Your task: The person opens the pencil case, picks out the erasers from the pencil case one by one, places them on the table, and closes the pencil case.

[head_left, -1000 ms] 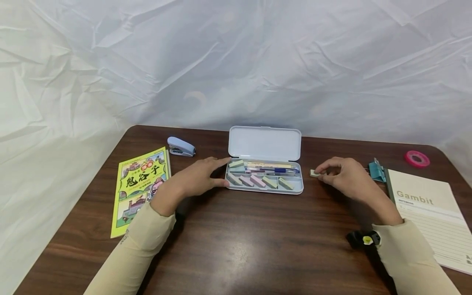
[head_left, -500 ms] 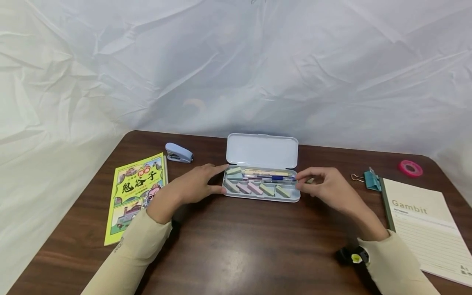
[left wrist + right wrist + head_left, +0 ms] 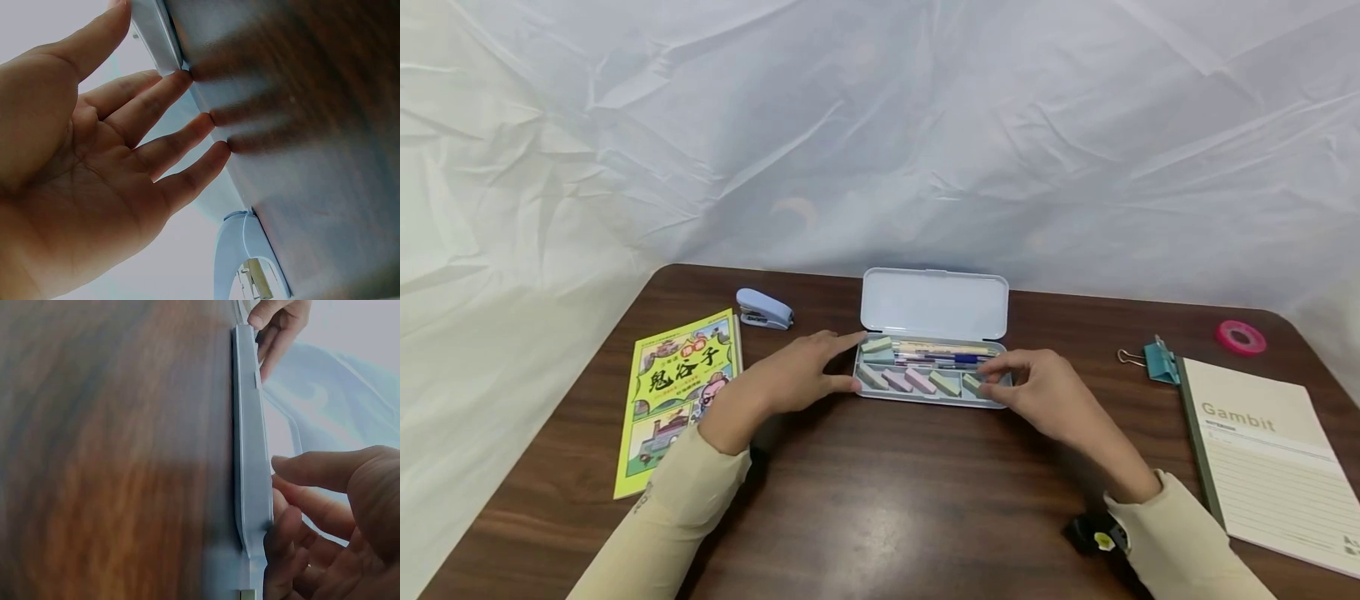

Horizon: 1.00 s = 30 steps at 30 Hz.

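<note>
A white pencil case (image 3: 895,398) lies with its lid raised, holding pens (image 3: 962,352) and several small pale green and pink block erasers (image 3: 919,381). My left hand (image 3: 805,372) spreads thumb and fingers at the case's left end; in the left wrist view its fingers are extended. My right hand (image 3: 1037,387) reaches over the case's right end, thumb and forefinger pinching at a green eraser (image 3: 972,383) in the front right compartment. The right wrist view shows those fingers just behind the case wall (image 3: 253,444), which hides what lies between their tips.
A light blue stapler (image 3: 763,309) and a yellow comic book (image 3: 677,396) are at the left. To the right are a teal binder clip (image 3: 1161,363), a Gambit notebook (image 3: 1262,450) and a pink tape roll (image 3: 1240,337). Another small block (image 3: 248,594) shows beside the case's right end.
My right hand has moved left from the table beside the case, past its right end, and into the front right compartment. The left hand has stayed at the case's left end.
</note>
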Available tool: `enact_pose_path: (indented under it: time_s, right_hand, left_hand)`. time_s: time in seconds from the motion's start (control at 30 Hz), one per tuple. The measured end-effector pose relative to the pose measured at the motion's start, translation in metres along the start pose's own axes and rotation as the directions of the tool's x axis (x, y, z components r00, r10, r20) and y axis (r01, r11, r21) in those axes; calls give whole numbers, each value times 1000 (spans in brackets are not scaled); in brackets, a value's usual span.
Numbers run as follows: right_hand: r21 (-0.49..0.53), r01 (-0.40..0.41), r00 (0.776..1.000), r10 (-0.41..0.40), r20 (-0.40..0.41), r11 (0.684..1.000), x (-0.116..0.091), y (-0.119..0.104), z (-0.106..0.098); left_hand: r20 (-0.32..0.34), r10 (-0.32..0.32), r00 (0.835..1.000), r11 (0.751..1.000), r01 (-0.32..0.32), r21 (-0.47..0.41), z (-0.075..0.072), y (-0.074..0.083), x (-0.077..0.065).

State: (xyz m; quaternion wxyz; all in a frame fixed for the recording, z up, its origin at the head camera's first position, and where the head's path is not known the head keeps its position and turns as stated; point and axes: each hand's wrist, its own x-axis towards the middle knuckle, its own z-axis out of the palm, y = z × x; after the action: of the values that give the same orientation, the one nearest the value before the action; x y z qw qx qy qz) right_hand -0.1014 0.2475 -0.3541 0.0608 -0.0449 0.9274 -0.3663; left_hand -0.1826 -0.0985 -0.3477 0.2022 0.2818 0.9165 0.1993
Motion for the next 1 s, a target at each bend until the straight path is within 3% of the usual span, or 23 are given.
enact_pose_path:
  time_s: [0.3,1.0]
  right_hand:
    - [-71,11,1000,-11,-12,997,2,-4,2]
    - [-41,0,999,-1,-36,999,2,-4,8]
  left_hand:
    - [-6,-5,1000,1000,5,-10,0,0,0]
    - [5,-9,1000,1000,9,-8,-1,1,-1]
